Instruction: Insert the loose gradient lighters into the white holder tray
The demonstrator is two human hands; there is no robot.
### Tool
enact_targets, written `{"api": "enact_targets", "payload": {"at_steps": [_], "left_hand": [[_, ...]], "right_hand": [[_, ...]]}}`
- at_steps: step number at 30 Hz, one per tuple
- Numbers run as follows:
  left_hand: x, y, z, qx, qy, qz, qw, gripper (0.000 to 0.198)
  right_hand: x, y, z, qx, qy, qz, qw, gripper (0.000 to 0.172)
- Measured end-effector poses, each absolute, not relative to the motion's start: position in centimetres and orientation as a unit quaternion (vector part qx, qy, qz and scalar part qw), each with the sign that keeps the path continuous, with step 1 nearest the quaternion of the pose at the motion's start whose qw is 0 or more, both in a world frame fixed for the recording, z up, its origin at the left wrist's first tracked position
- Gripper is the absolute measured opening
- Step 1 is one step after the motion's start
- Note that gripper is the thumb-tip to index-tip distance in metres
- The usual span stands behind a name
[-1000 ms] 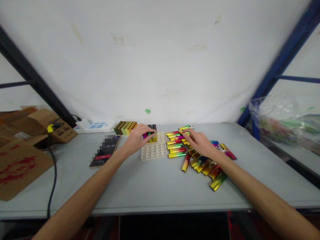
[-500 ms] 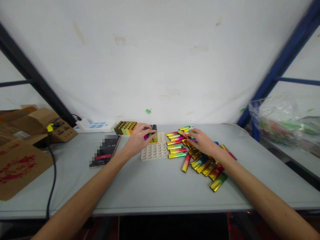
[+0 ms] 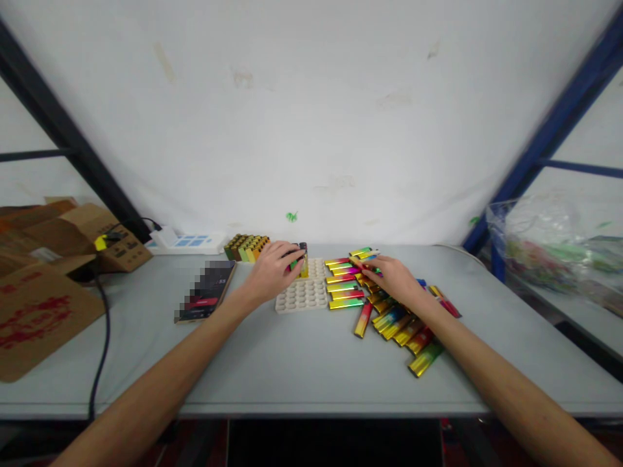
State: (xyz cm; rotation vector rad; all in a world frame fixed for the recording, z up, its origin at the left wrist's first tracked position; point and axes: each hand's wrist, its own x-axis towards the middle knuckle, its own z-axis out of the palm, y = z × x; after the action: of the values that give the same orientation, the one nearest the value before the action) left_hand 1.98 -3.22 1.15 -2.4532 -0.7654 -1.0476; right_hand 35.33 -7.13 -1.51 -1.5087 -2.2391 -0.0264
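Note:
My left hand is closed around the top of a shiny case with some green on it, shaped like a lighter body, above a white tray with rows of oval holes. Its fingers partly hide upright dark-topped gold cases in the tray's back part. My right hand pinches one gold case between thumb and fingers. Under and beside it lie many flat metallic cases in gold, red, green and blue. Several more cases lie in a column along the tray's right side.
A block of upright gold cases stands behind my left hand. Left of the tray lie a phone, a white power strip and cardboard boxes with a black cable. A clear plastic bag sits at the right, beyond a blue post.
The view has shifted slightly. My left hand has moved a little rightward over the tray, and the purple beneath its fingers no longer shows. My right hand stays at the pile with the gold case.

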Motion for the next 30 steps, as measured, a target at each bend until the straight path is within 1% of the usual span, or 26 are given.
{"api": "enact_targets", "payload": {"at_steps": [2, 4, 7, 10, 15, 17, 19, 21, 27, 30], "left_hand": [[2.0, -3.4, 1.3, -0.863, -0.274, -0.387, 0.175, 0.022], [2.1, -3.6, 1.5, -0.856, -0.278, -0.404, 0.167, 0.021], [2.1, -3.9, 2.0, -0.846, -0.284, -0.422, 0.157, 0.017], [2.1, -4.3, 2.5, -0.847, -0.291, -0.422, 0.141, 0.016], [2.1, -4.8, 3.1, -0.85, -0.301, -0.413, 0.13, 0.02], [2.2, -4.8, 3.1, -0.848, -0.301, -0.416, 0.132, 0.02], [2.2, -4.8, 3.0, -0.847, -0.302, -0.417, 0.132, 0.02], [2.3, -4.9, 2.9, -0.848, -0.301, -0.417, 0.127, 0.022], [2.7, -5.2, 2.5, -0.851, -0.281, -0.428, 0.117, 0.022], [3.0, -5.6, 2.5, -0.856, -0.271, -0.427, 0.107, 0.02]], "right_hand": [[35.2, -7.0, -1.6, -0.564, -0.796, -0.018, 0.217, 0.025], [35.3, -6.8, -1.8, -0.568, -0.789, -0.021, 0.234, 0.022], [35.5, -6.6, -1.9, -0.559, -0.774, 0.013, 0.299, 0.019], [35.9, -6.6, -1.6, -0.548, -0.731, 0.118, 0.39, 0.019], [35.6, -7.1, -0.5, -0.492, -0.594, 0.332, 0.543, 0.039], [35.2, -7.6, 0.1, -0.457, -0.537, 0.406, 0.582, 0.042], [34.7, -8.1, 0.6, -0.427, -0.497, 0.467, 0.594, 0.039], [34.1, -8.6, 0.9, -0.407, -0.488, 0.503, 0.586, 0.035], [32.2, -10.1, 1.2, -0.345, -0.529, 0.563, 0.533, 0.035], [31.6, -10.5, 1.3, -0.345, -0.532, 0.574, 0.518, 0.035]]}}
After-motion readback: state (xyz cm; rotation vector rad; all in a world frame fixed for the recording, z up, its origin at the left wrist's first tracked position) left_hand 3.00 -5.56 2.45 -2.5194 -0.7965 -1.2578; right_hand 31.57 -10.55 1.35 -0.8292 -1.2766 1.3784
